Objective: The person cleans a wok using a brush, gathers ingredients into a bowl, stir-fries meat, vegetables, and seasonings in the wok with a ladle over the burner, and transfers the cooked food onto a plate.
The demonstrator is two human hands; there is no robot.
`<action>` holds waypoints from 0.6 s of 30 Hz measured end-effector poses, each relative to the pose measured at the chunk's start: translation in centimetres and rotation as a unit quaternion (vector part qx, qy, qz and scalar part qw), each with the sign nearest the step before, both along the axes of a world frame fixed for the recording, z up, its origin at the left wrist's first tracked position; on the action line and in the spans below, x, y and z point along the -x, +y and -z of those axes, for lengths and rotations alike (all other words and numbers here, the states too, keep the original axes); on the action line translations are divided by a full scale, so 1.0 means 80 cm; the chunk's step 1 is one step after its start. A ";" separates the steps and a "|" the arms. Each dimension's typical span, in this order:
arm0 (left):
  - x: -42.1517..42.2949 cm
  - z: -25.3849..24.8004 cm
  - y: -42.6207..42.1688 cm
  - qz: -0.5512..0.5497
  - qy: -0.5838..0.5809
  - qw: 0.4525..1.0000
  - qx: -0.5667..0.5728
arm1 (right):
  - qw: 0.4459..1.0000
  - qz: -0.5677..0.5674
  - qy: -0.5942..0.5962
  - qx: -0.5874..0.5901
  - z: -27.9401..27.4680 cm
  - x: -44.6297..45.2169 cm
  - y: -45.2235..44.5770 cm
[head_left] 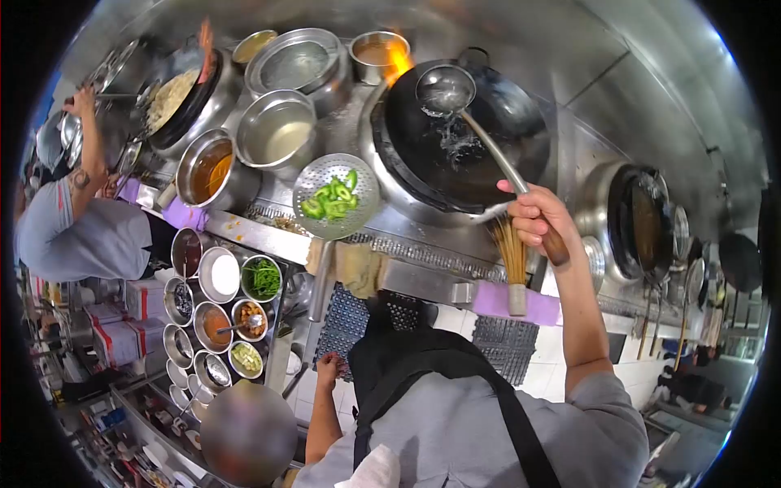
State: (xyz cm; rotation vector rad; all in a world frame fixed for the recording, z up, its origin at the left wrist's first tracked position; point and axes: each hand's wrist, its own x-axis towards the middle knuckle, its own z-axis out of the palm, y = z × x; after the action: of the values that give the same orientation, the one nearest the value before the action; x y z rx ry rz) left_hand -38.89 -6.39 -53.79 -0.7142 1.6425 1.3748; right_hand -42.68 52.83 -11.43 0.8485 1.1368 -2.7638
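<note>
My right hand is wrapped round the handle of a metal ladle, whose bowl hangs over the black wok. Clear liquid shows below the ladle in the wok. Down by my side is my left hand, its fingers curled; whether it holds anything is too small to tell. A perforated strainer with sliced green peppers rests left of the wok, its handle pointing towards me. Beneath my right hand a bamboo brush leans against the counter edge.
Flame rises at the wok's upper left. Metal pots stand left of it, and ingredient bowls nearer me. A co-worker works at another wok on the left. Another wok sits on the right.
</note>
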 end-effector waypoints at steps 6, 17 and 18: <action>-0.038 -0.009 0.017 0.005 0.010 1.000 -0.026 | 0.975 -0.041 -0.053 -0.214 0.063 -0.105 0.023; 0.059 -0.250 0.318 0.371 0.444 0.814 -0.049 | 0.731 0.177 -0.241 -0.613 0.267 -0.420 -0.081; 0.079 -0.279 0.363 0.389 0.558 0.733 -0.023 | 0.733 0.135 -0.290 -0.601 0.288 -0.434 -0.084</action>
State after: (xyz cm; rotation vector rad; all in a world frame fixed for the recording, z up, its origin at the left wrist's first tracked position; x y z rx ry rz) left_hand -45.24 22.66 -31.49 1.0333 2.3300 1.1730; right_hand -8.00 46.09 -34.51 1.8241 2.6788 -1.2510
